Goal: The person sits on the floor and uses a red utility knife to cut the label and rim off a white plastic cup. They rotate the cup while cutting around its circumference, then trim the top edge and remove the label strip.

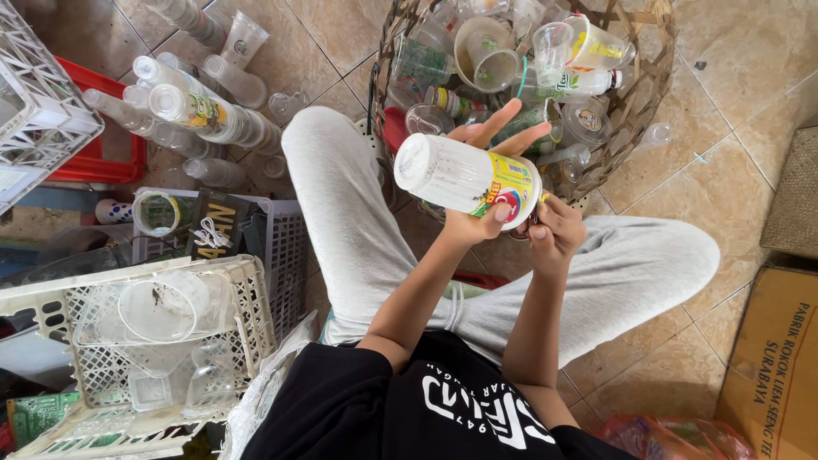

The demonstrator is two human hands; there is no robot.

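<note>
Left hand (481, 183) grips white bottle (464, 177) sideways over lap, before basket (654, 51). Right hand (554, 228) pinches label edge at bottle base. Label-peeling step, apparently; next needs firm pull along label.

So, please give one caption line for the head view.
Left hand holds a labelled plastic bottle; right hand touches its label end.

floor (750, 111): beige tiles, dark grout
light: daylight, soft
left: white crates (34, 111)
right: cardboard box (780, 366)
</note>
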